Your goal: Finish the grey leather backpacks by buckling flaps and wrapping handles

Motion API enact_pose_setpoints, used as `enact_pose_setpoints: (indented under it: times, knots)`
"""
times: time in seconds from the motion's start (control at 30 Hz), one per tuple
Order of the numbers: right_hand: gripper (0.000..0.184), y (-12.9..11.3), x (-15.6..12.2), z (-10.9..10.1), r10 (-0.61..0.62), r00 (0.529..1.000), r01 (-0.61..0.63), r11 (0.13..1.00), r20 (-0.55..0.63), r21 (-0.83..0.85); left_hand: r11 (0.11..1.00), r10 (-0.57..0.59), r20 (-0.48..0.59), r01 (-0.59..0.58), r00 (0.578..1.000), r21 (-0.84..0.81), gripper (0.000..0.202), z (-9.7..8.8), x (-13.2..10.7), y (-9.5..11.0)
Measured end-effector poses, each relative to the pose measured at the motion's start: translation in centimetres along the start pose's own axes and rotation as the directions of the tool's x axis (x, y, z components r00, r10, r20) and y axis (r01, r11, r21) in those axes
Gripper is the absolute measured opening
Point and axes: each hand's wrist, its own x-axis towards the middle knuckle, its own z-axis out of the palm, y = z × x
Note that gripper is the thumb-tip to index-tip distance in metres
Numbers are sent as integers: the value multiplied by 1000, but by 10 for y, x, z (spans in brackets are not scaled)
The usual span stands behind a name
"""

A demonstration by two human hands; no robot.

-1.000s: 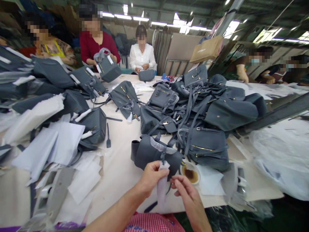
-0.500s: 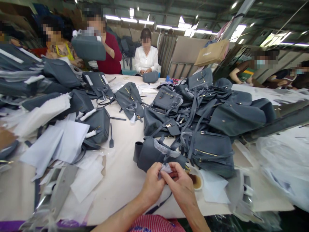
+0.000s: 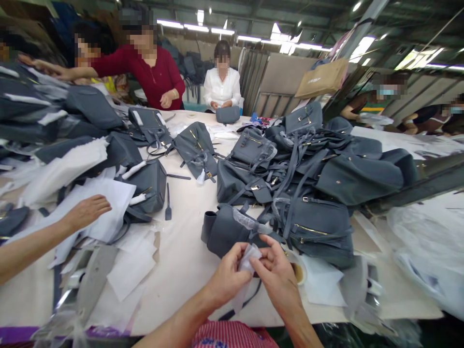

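Note:
My left hand (image 3: 228,274) and my right hand (image 3: 276,276) meet low in the middle of the head view. Between their fingers is a thin, translucent white wrapping sheet (image 3: 248,260), crumpled, with a loose tail hanging below. Both hands are closed on it, and part of it is hidden by the fingers. A dark grey leather bag (image 3: 223,231) lies just beyond my hands, with clear wrap around its handle. A dark strap (image 3: 229,315) runs beneath my wrists. Beside my right hand, a small bowl (image 3: 300,274) with brown contents is partly covered.
Dark grey bags (image 3: 357,176) are heaped on the right, and more bags (image 3: 92,106) on the left. White paper sheets (image 3: 119,193) lie at left, where a co-worker's hand (image 3: 89,212) reaches in. Grey tape dispensers (image 3: 87,275) stand near the front edge. Several people work around the table.
The wrapping sheet now shows longer between my hands, its tail hanging down. A co-worker's arm has come in from the left. The person in red no longer holds up a bag and reaches leftward.

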Motion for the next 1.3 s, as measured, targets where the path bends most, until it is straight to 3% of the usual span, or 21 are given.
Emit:
enact_pose_setpoints:
  times: [0.07,0.13,0.27,0.37,0.43,0.63,0.73,0.87,1.07,1.17,1.3]
  knots:
    - [69,-5,-1,0,48,998,-54,992,52,115,973,-125,50,132,991,-189,33,-6,-2,0]
    - [75,-7,-2,1,86,992,-101,977,89,188,949,-200,25,200,979,-243,25,-11,-3,-2]
    - [74,-2,-4,2,119,991,-129,974,64,187,993,-97,-85,91,992,-76,19,-12,-4,-5]
    - [76,7,0,3,65,998,-66,996,12,67,995,21,-115,-10,993,97,17,-8,-5,-4]
    - [75,11,3,4,7,1000,-7,1000,-1,7,994,47,-115,-35,992,104,19,-6,-6,-4]
    - [71,4,4,8,38,992,-59,982,117,181,990,-109,-142,94,984,-107,33,-7,-5,-11]
    - [68,0,3,7,61,989,-89,973,135,212,989,-133,-119,124,984,-79,30,-9,-4,-9]
    - [59,6,8,5,-10,993,-4,993,121,116,991,-94,-134,106,987,83,24,-17,2,-1]
    - [45,11,12,-1,-160,984,170,973,77,-155,973,-196,47,188,979,136,23,-25,20,8]
    - [48,14,3,-7,-129,991,124,985,-37,-122,979,-164,-49,168,985,111,20,-17,24,8]
    - [66,23,-17,-9,49,999,-48,997,5,-68,984,-153,-185,167,971,62,17,-3,25,3]
